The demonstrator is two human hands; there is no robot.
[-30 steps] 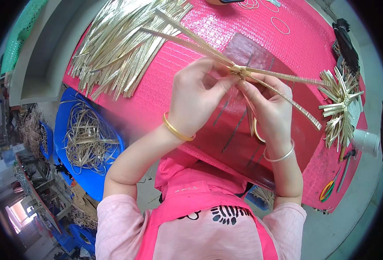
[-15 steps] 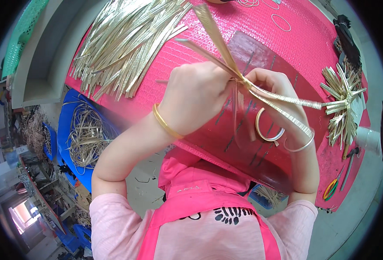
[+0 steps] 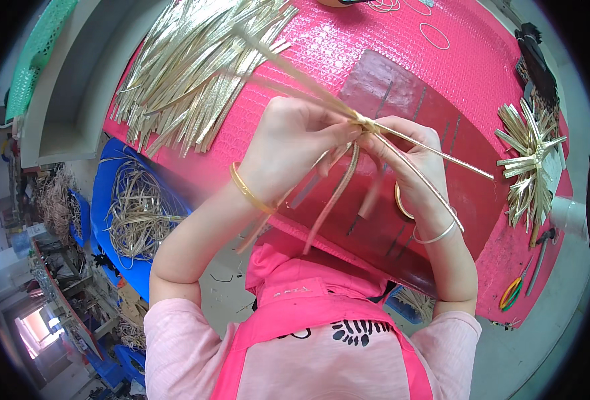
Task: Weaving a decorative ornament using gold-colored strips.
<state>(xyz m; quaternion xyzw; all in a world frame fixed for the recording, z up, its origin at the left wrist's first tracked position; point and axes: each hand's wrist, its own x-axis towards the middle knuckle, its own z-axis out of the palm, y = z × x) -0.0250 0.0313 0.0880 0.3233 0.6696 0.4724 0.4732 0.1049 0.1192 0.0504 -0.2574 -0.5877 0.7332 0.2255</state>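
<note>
Hands [image 3: 358, 143] pinching gold strips [image 3: 368, 123], strip pile [image 3: 195, 67] beyond

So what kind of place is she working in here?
Probably a small craft workshop for ribbon or straw weaving: a heap of flat gold strips lies on the pink-covered work table, a finished gold starburst ornament sits nearby, and both hands knot more strips.

Strip bundle [image 3: 365, 123]: sitting between the left hand [image 3: 291, 150] and the right hand [image 3: 408, 163], above the board [image 3: 401, 93]. Board: lying on the table [image 3: 348, 47]. Strip pile [image 3: 195, 73]: lying on the table's left part, behind the left hand. Finished star [image 3: 528, 157]: lying at the table's right edge. Scissors [image 3: 511, 293]: lying nearer, below the star. Bin [image 3: 105, 200]: standing left of the table, holding coiled strips [image 3: 138, 213].
</note>
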